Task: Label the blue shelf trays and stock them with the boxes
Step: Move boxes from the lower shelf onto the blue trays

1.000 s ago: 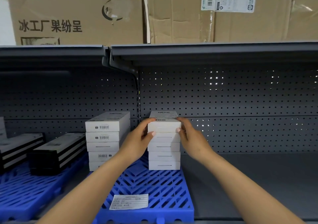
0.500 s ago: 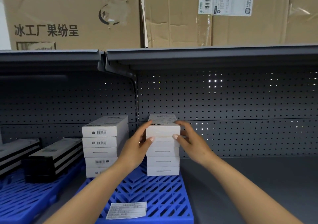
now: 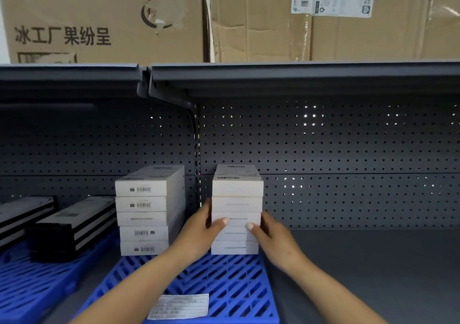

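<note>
On the right stack point(image 3: 236, 209), both hands have slid lower.

A dark grey metal shelf point(image 3: 373, 261) stands before a perforated back panel point(image 3: 348, 149), pinpricks of light showing through its holes. On the upper shelf point(image 3: 298, 73) sit brown cardboard cartons point(image 3: 104, 17).

We're counting two stacks of five white boxes point(image 3: 236, 209) each, ten altogether, two blue trays point(image 3: 224, 283), two cardboard cartons point(image 3: 104, 17) above, and two hands point(image 3: 199, 234).
</note>
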`<state>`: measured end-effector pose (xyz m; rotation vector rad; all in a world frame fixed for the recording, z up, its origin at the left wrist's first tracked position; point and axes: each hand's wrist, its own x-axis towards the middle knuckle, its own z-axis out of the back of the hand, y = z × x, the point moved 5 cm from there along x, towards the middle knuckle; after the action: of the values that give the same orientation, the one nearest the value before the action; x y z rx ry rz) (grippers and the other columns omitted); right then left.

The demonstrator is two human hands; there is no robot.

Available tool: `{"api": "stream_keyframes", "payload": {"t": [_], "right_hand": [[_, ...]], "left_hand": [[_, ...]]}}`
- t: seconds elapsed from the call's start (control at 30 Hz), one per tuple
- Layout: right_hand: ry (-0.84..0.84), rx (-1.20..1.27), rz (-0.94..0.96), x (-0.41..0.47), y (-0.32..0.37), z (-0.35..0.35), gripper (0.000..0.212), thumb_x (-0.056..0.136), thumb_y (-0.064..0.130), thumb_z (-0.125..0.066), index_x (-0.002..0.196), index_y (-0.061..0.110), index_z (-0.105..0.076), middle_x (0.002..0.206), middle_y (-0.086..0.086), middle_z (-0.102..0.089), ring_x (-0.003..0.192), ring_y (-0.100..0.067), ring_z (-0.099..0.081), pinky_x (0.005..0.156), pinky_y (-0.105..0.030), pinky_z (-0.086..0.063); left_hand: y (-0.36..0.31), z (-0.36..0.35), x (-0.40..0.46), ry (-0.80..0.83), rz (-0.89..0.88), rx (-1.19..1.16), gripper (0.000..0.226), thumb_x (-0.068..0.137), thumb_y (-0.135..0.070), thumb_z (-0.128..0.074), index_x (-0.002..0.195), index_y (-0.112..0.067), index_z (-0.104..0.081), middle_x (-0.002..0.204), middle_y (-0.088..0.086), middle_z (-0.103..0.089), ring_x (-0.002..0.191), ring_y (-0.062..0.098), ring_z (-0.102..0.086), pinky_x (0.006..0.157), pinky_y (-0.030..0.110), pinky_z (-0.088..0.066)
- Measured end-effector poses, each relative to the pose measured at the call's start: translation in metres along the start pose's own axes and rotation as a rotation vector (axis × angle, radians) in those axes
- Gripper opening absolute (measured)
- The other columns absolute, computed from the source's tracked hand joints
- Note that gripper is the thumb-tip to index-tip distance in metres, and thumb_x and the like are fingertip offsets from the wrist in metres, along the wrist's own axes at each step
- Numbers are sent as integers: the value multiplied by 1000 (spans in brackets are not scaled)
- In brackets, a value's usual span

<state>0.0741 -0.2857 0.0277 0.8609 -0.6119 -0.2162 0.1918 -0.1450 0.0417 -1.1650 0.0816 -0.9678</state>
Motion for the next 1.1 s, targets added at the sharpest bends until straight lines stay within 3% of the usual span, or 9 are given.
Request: {"api": "stream_keyframes", "payload": {"t": [0.2, 0.4, 0.63, 0.83, 0.97, 1.1], "right_hand": [[-8, -53, 19, 0, 1, 1, 40, 96, 36, -49, 134, 29, -44, 113, 22, -56, 96, 11, -51, 72, 1, -39], [45, -101, 20, -6, 0, -1, 48, 93, 44, -50, 138, 33, -39, 125, 18, -56, 110, 0, -53, 79, -6, -41], [157, -191, -41, -22, -17, -12, 61, 90, 38, -57, 144, 33, -30, 133, 15, -51, 120, -7, -50, 90, -16, -40], [131, -227, -66, -20, -19, -14, 47, 96, 29, -50, 141, 30, -37, 131, 9, -56, 116, -9, -53, 86, -18, -41], [134, -227, -67, -25, -15, -13, 46, 95, 33, -51, 139, 31, -39, 129, 9, -57, 115, -9, -53, 84, -18, -41], [126, -249, -50, -43, -3, -7, 43, 93, 34, -54, 135, 29, -44, 127, 11, -58, 110, -6, -54, 82, -14, -40]], "left_hand": [[3, 0, 0, -1, -1, 5, 44, 91, -33, -59, 132, -40, -45, 120, -26, -59, 111, -8, -53, 99, 25, -44], [10, 0, -3, 6, 60, -42, 39, 86, -39, -65, 121, -43, -49, 120, -21, -60, 112, -3, -55, 101, 28, -44], [33, -8, -19, 208, 159, 134, 48, 86, -23, -68, 129, -31, -50, 126, -15, -58, 116, 1, -52, 106, 31, -40], [27, -7, -17, 248, 179, 275, 42, 92, -16, -59, 132, -24, -49, 129, -8, -56, 115, 6, -53, 105, 26, -39], [19, -7, -21, 268, 198, 225, 40, 91, -21, -60, 129, -27, -51, 129, -9, -57, 116, 5, -53, 107, 28, -38], [7, 6, -35, 240, 227, 194, 60, 91, -25, -62, 143, -20, -34, 142, -5, -45, 125, 7, -45, 106, 21, -32]]}}
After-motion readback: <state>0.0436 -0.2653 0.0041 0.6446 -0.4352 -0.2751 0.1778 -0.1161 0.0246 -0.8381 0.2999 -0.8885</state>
